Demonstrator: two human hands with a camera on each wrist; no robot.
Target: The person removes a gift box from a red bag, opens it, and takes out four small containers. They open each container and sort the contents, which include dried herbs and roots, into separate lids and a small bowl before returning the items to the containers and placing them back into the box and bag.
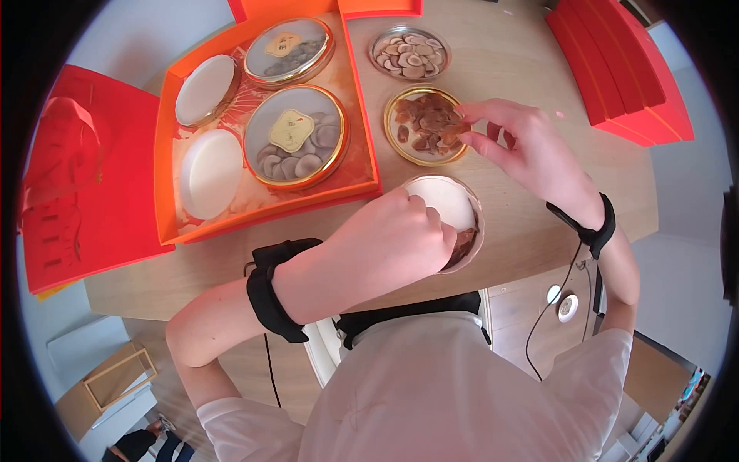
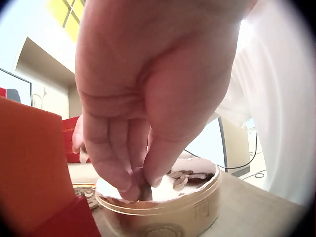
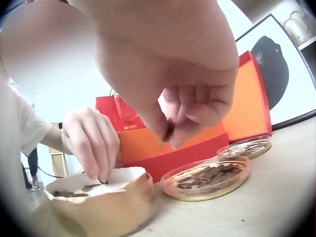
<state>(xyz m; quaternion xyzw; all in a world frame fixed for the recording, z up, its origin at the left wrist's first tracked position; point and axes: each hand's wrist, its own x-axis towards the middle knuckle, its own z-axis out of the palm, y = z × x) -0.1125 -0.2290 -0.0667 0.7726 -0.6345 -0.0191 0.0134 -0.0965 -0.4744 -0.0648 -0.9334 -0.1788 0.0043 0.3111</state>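
Observation:
My left hand (image 1: pixel 433 225) reaches into a round tan container (image 1: pixel 476 231) lined with white paper, at the table's near edge. Its thumb and fingertips (image 2: pixel 129 190) pinch a small dark slice inside the container (image 2: pixel 197 205); more brown slices lie on the paper. My right hand (image 1: pixel 466 123) hovers over a gold-rimmed dish (image 1: pixel 400 150) of brown dried slices and pinches one slice (image 3: pixel 169 132) between thumb and fingers. In the right wrist view the dish (image 3: pixel 207 181) lies below that hand, and the left hand (image 3: pixel 91 140) works in the container (image 3: pixel 106 205).
An open orange gift box (image 1: pixel 165 165) on the left holds two sealed gold-rimmed tins (image 1: pixel 296 137) and two white round pieces (image 1: pixel 209 171). A second dish of pale slices (image 1: pixel 409 54) sits behind. Red box parts (image 1: pixel 616 69) lie at the right, and a red bag (image 1: pixel 77 177) at the left.

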